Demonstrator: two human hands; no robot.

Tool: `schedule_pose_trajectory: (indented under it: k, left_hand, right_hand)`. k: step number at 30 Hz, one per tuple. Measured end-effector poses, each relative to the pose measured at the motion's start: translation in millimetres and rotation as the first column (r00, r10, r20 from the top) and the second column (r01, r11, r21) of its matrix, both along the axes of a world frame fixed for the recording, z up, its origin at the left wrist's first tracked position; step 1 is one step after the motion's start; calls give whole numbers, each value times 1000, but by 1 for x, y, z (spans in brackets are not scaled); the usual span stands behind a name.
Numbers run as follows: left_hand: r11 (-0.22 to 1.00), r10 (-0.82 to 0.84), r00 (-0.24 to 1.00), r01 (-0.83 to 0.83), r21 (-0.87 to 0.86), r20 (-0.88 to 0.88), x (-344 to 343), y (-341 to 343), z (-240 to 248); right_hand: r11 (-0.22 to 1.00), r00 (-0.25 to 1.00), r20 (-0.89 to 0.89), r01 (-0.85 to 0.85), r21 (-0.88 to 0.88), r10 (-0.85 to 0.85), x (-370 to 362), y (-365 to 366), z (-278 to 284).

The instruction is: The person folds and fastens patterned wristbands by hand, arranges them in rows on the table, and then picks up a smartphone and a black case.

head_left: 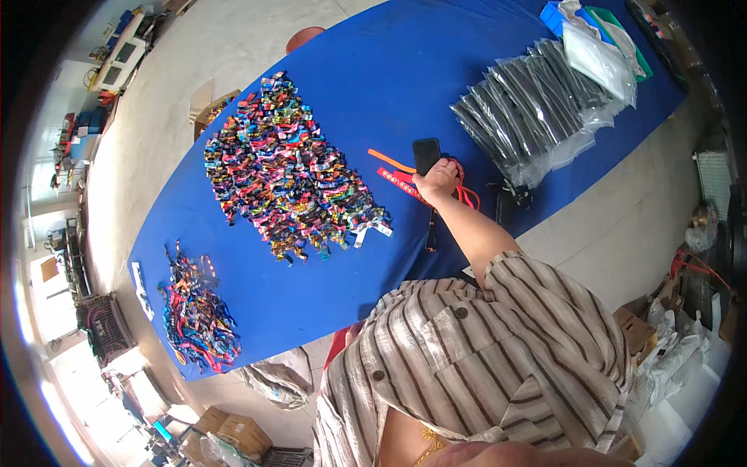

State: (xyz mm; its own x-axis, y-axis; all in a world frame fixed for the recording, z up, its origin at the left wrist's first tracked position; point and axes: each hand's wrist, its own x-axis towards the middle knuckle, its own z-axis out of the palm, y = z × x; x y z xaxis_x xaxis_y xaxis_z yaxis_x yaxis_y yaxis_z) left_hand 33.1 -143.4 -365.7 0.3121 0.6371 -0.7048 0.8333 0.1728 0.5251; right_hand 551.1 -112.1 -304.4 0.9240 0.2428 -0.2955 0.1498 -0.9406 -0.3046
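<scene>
My right hand (pixel 438 180) reaches over the blue-covered table, its fingers closed around the near end of a black phone (pixel 426 153). A red strap (pixel 468 191) loops out on the right of the hand, and a red patterned strap (pixel 398 182) lies to its left. Beside them is an orange strap (pixel 389 160). A thin dark cord (pixel 431 233) hangs toward me under the wrist. Whether the hand also grips the straps is hidden. My left hand is out of sight.
A big heap of folded multicoloured straps (pixel 288 175) covers the table's left middle, with a looser strap pile (pixel 200 315) nearer the left end. Black items in clear plastic bags (pixel 529 101) lie in a row at right, near a blue bin (pixel 554 19) and green bin (pixel 643 64).
</scene>
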Motion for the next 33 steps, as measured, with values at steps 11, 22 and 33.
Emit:
schedule_pose_trajectory:
  k: [11, 22, 33]
  left_hand:
    - [996, 14, 1000, -16, -87, -22, -12, 27, -23]
    - [996, -78, 985, 70, -55, -156, -36, 51, -68]
    - [980, -99, 987, 74, -186, -128, -14, 53, -63]
  right_hand:
    - [998, 999, -31, 32, -47, -34, 8, 3, 3]
    - [937, 938, 73, -343, 70, 338, 32, -102, 34]
    - [973, 987, -146, 31, -230, -66, 46, -208, 31]
